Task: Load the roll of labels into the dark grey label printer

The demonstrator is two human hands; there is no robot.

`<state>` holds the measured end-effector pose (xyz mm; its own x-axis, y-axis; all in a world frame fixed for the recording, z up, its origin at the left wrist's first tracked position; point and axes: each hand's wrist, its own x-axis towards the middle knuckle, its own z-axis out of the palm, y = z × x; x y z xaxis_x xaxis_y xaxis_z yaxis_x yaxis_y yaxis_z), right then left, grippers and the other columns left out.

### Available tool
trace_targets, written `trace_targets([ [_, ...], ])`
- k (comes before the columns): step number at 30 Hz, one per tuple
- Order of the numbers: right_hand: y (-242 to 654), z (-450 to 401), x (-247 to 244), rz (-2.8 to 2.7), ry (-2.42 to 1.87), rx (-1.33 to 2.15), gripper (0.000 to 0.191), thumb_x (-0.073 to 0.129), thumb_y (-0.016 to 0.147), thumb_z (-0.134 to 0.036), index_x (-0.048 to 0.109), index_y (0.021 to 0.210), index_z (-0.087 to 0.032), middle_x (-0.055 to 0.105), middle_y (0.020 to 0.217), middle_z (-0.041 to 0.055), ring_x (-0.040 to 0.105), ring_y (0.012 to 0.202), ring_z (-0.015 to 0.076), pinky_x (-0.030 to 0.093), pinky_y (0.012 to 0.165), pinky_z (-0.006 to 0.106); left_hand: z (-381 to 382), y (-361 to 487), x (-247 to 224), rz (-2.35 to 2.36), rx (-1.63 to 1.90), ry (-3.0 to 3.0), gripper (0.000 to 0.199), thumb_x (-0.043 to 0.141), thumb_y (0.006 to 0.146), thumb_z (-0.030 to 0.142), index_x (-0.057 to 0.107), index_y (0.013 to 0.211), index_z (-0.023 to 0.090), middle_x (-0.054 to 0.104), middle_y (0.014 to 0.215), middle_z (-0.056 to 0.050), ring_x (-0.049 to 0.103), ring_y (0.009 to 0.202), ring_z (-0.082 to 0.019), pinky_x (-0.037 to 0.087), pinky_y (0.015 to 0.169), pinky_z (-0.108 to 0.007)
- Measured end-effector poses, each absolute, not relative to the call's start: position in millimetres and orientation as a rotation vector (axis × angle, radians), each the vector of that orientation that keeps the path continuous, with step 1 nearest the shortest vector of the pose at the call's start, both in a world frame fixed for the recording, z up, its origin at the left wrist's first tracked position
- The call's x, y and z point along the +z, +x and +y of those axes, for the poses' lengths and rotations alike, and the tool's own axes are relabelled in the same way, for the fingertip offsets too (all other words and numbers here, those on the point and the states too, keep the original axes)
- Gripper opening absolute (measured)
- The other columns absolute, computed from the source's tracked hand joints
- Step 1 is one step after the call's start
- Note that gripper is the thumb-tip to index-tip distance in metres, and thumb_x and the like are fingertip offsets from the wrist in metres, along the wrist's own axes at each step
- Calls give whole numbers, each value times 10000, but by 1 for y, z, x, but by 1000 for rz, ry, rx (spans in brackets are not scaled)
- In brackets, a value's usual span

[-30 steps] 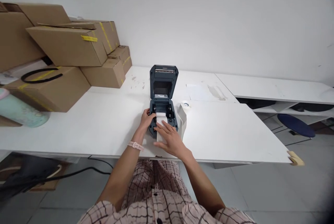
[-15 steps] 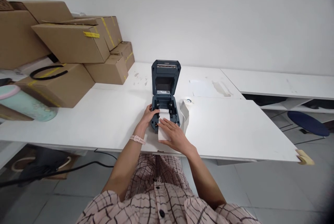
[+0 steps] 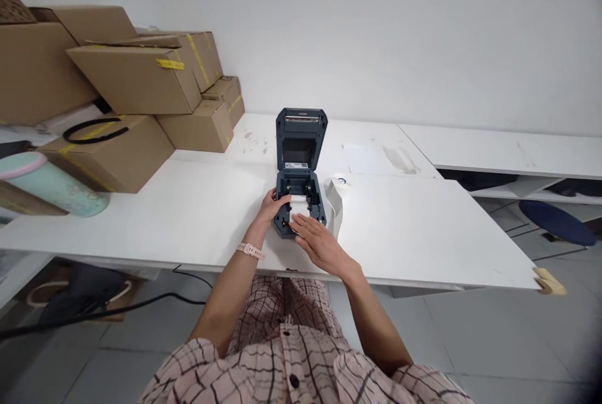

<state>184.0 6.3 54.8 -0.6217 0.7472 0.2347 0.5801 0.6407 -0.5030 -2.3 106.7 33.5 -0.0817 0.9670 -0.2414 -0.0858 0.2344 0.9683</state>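
A dark label printer (image 3: 301, 140) stands on the white table with its lid raised and tilted back. Inside its base is a white paper roll (image 3: 298, 201), and a strip from it runs toward the front edge. My left hand (image 3: 271, 208) grips the printer's left wall, thumb reaching over the rim beside the roll, other fingers mostly hidden outside. Lying flat with fingers stretched out, my right hand (image 3: 320, 242) covers the front of the paper strip and the printer's front edge. Right of the printer lie a loose curled white strip (image 3: 335, 206) and a small white roll (image 3: 342, 182).
Cardboard boxes (image 3: 136, 81) are stacked at the left of the table (image 3: 399, 234), with a black headband (image 3: 96, 131) on one. A mint-green tumbler (image 3: 56, 184) lies in front of them. A blue stool (image 3: 555, 222) stands at the right, and a black cable (image 3: 141, 302) hangs below.
My right hand has shifted slightly right; the paper end that stuck out over the printer's front no longer shows there. My left hand keeps its place on the printer.
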Motion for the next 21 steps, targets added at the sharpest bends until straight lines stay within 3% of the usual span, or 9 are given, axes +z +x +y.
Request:
trace_targets([
  [2,193,6,69,-2520,-975,633,544,485,996,-464,441,1492,-245,361,1589,94,279,1502,290,263,1215,582,93,0,36,1349,1127,939,618,785,699,343,576,1253,165,673,1204,-141,662,997,-233,527,810,-329],
  [5,209,23,108,-2599,-768,835,679,671,853,-567,491,1455,-311,471,1532,60,402,1440,321,315,1190,584,61,7,33,1323,1207,993,825,836,658,307,473,1395,227,607,1352,-134,598,1198,-277,499,945,-357],
  [7,215,54,137,-2404,-775,810,603,614,906,-539,467,1462,-358,500,1512,21,465,1399,277,361,1173,535,38,11,27,1301,1186,955,891,839,670,342,413,1447,255,580,1391,-145,580,1236,-303,502,964,-392],
  [10,209,128,166,-1914,-964,510,697,475,942,-631,319,1542,-313,355,1602,46,289,1493,283,234,1218,551,11,16,16,1291,1188,952,1024,837,676,362,268,1523,279,508,1471,-142,543,1297,-295,482,1029,-413],
  [12,199,183,175,-1803,-1015,541,799,358,931,-725,180,1578,-291,211,1658,40,168,1531,282,167,1233,545,1,17,11,1288,1206,966,1097,842,668,375,195,1548,278,472,1500,-147,533,1312,-295,485,1038,-415],
  [14,189,227,178,-1741,-1090,671,863,260,910,-785,156,1578,-248,161,1669,55,130,1538,275,132,1244,520,-3,18,9,1274,1201,979,1113,837,672,398,168,1555,286,446,1521,-146,520,1326,-300,501,1025,-408],
  [17,184,250,179,-1675,-1134,748,882,184,911,-795,274,1534,-178,249,1630,109,197,1515,275,138,1247,493,-4,18,9,1264,1187,1002,1117,832,675,419,159,1557,292,411,1547,-140,483,1361,-299,488,1051,-401],
  [21,188,204,169,-1664,-1008,559,742,196,951,-741,466,1414,-227,464,1475,98,366,1423,250,243,1219,465,-5,19,9,1305,1200,1078,1129,825,683,456,143,1565,273,381,1557,-164,441,1390,-325,468,1071,-439],
])
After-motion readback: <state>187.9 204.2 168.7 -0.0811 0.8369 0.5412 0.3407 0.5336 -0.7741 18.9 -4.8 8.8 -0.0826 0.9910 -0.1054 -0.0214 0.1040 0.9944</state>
